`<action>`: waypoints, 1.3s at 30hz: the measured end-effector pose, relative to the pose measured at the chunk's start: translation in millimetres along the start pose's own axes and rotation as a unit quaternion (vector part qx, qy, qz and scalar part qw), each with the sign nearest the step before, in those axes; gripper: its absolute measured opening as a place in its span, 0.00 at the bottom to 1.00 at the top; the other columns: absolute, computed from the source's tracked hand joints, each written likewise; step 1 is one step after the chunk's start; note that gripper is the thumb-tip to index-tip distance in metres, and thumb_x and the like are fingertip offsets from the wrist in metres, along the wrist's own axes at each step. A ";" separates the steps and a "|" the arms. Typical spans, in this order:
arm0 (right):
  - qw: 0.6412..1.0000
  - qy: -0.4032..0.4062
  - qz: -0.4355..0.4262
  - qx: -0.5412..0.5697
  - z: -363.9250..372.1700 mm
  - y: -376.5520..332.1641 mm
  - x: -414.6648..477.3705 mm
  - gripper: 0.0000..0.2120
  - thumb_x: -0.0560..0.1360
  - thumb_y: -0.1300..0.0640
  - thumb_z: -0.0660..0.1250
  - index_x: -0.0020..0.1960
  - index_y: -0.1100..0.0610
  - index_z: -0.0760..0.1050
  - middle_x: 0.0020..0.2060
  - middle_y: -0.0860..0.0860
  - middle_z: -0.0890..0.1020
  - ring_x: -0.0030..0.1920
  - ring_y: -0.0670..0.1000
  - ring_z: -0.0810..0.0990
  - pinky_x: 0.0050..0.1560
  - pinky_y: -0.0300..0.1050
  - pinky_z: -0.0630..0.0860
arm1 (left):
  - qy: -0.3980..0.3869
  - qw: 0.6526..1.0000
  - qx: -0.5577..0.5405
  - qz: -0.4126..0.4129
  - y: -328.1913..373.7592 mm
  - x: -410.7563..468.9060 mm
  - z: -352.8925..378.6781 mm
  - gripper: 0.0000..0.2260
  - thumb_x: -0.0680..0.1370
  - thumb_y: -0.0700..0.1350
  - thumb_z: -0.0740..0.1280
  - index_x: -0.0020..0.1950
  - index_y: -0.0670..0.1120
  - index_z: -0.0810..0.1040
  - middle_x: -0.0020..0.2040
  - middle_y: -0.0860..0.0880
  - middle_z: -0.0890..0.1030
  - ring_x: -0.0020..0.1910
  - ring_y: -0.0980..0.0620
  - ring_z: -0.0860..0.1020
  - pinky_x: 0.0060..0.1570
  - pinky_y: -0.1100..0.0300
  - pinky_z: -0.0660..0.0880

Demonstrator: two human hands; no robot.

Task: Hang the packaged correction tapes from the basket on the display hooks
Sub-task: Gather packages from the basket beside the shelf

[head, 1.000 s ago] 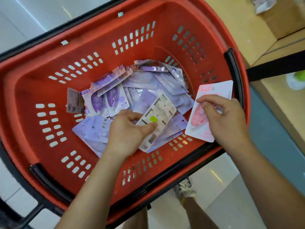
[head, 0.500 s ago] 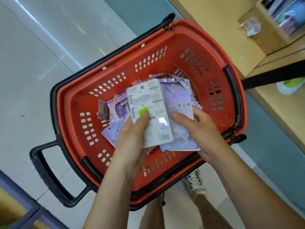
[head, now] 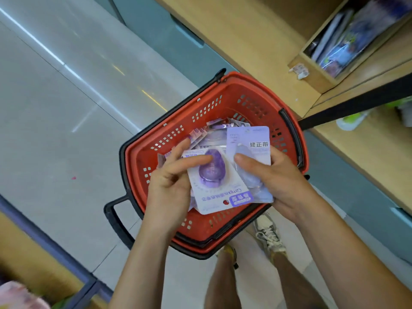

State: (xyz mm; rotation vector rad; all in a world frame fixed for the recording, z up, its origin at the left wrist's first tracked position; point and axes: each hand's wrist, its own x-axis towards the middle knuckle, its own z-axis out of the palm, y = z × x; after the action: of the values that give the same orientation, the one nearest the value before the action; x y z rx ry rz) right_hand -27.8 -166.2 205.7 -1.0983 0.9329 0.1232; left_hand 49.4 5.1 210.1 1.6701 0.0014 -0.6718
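Seen from the head cam: a person stands over a red shopping basket (head: 252, 92) on a grey tiled floor (head: 55, 130), with 1 packaged correction tape in each hand, both held just above the basket's opening.

L hand (head: 171, 181) grips a white-backed pack (head: 214, 181) with a deep purple, egg-shaped tape under a clear blister. 1 digit lies across the card face and reaches the blister; the other fingers curl behind the card's upper edge. The pack's print reads upside down from this angle, and its lower corner overlaps the 2nd pack. Edges of something more show under the card, but how many packs cannot be told.

R hand (head: 281, 181) pinches a pale lilac pack (head: 249, 141) held upright, thumb pressed on the front beside its blister, fingers behind the card's right edge.

A loose heap of more purple packs (head: 219, 128) lies in the bottom of the basket, partly hidden by the hands. The basket's black pull handle (head: 113, 217) sticks out toward the lower left.

Wooden shelving (head: 256, 30) runs along the right side; a wooden box (head: 316, 72) on it holds blurred, wrapped goods. The person's bare legs and a light sneaker (head: 267, 235) show beside the basket's near rim.
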 end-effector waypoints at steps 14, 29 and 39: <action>0.987 0.115 -0.114 -0.001 -37.5 -68.8 -115.1 0.23 0.65 0.56 0.79 0.58 0.47 0.78 0.53 0.48 0.85 0.54 0.52 0.84 0.58 0.55 0.79 | -0.043 0.979 -0.140 -0.139 108.3 -55.7 56.5 0.28 0.67 0.38 0.77 0.66 0.39 0.75 0.51 0.45 0.84 0.45 0.49 0.83 0.42 0.55 0.80; 0.965 0.178 -0.183 0.056 -208.1 -56.8 -312.1 0.19 0.63 0.59 0.75 0.52 0.47 0.78 0.45 0.40 0.85 0.47 0.42 0.83 0.49 0.39 0.79 | -0.278 0.956 0.080 -0.043 186.8 -194.4 189.1 0.17 0.81 0.40 0.64 0.70 0.49 0.73 0.52 0.54 0.86 0.48 0.57 0.84 0.42 0.64 0.78; 0.938 0.238 -0.220 0.124 -349.4 -3.7 -484.0 0.22 0.62 0.61 0.74 0.53 0.47 0.78 0.45 0.42 0.85 0.48 0.44 0.83 0.48 0.38 0.78 | -0.424 0.887 0.184 0.012 192.6 -341.9 328.8 0.20 0.72 0.46 0.70 0.65 0.49 0.76 0.35 0.51 0.84 0.34 0.55 0.79 0.34 0.65 0.76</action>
State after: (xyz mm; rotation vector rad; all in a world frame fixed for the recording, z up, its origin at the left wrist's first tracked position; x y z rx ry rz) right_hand -534.3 -281.4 499.9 -1.0928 1.0684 -0.6399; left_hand -303.4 -211.9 511.1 1.5891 -0.8157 -1.4030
